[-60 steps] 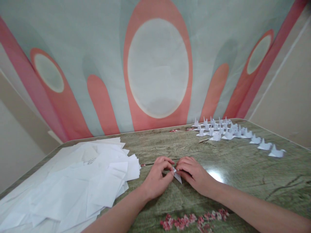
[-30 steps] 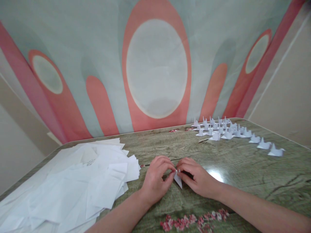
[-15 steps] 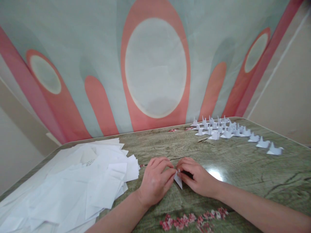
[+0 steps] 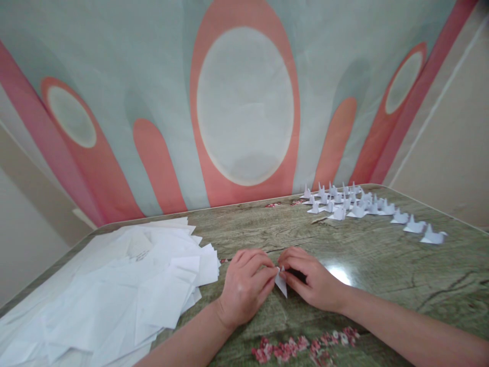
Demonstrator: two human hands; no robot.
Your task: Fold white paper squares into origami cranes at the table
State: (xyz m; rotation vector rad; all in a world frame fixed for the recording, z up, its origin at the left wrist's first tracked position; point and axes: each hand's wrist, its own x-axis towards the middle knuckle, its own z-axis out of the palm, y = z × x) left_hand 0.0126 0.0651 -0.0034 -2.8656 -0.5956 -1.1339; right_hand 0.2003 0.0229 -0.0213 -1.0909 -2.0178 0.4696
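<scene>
A small piece of folded white paper [image 4: 281, 286] is pinched between my two hands, just above the wood-patterned table [image 4: 244, 229]. My left hand [image 4: 246, 285] grips its left side with thumb and fingertips. From the other side, my right hand [image 4: 311, 280] has its thumb and fingers closed on the upper right part. One pointed end hangs down toward me; the fingers cover the upper folds. Several finished white paper cranes [image 4: 359, 209] stand in rows toward the back right of the table.
To the left lies a big loose heap of white paper sheets [image 4: 110, 290], reaching close to my left forearm. Pink flower print [image 4: 282, 349] decorates the table near me. A wall covering with coral and green shapes [image 4: 244, 193] rises right behind the table's back edge.
Almost nothing differs. Both hands keep their pinch on the folded paper, with only a very slight shift of the fingers and paper.
</scene>
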